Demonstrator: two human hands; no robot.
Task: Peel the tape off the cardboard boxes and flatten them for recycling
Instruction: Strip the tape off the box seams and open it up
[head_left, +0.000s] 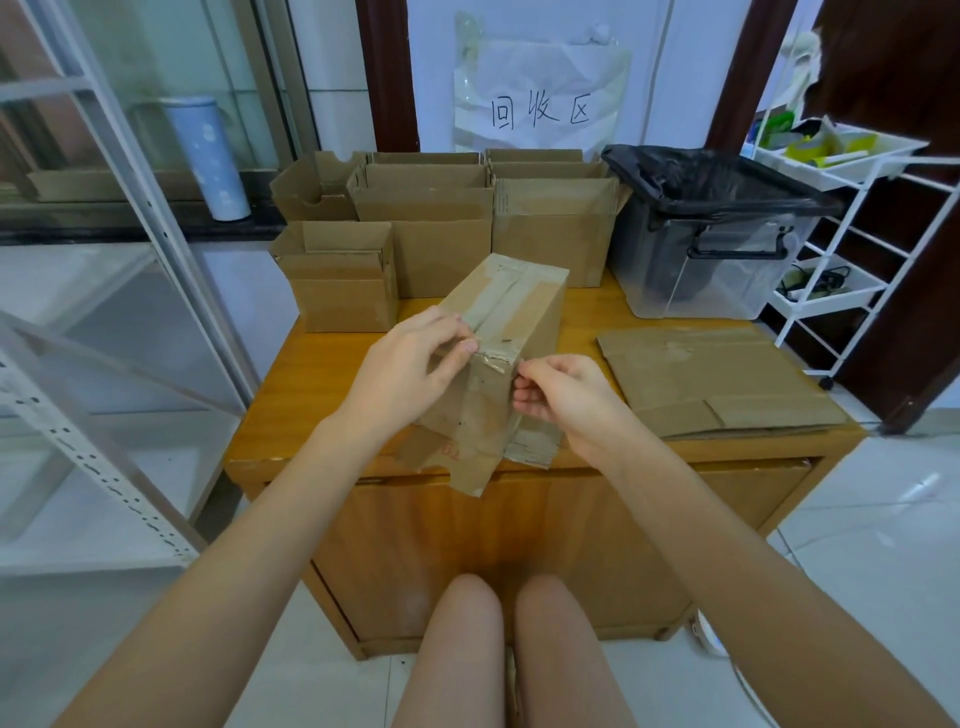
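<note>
A metal shelf frame (67, 415) is cut off at the left edge, and a pale blue tumbler (208, 156) is seen behind it on a dark ledge. At the rear left of the wooden surface (322, 395), a group of open cardboard boxes (426, 228) is stacked closely; their interiors are largely hidden. The taped box (514, 332) is held tilted above the front centre of the surface, its lower flaps hanging over the front edge. The left hand (410, 364) is closed on the box's near top edge, with thumb and fingertips pinching what appears to be the end of the clear tape (493, 356); the tape is glossy and hard to separate from the cardboard. The right hand (561, 400) is curled, its grip pinched at the box's right corner edge; whether tape or cardboard is pinched cannot be told. A flattened box (717, 379) lies on the right of the surface. Behind it stands a clear plastic bin (727, 260) lined with a black bag; its contents are obscured. A white wire cart (857, 208) is cut off at the right edge. A paper sign (540, 98) is fixed to the wall behind.
</note>
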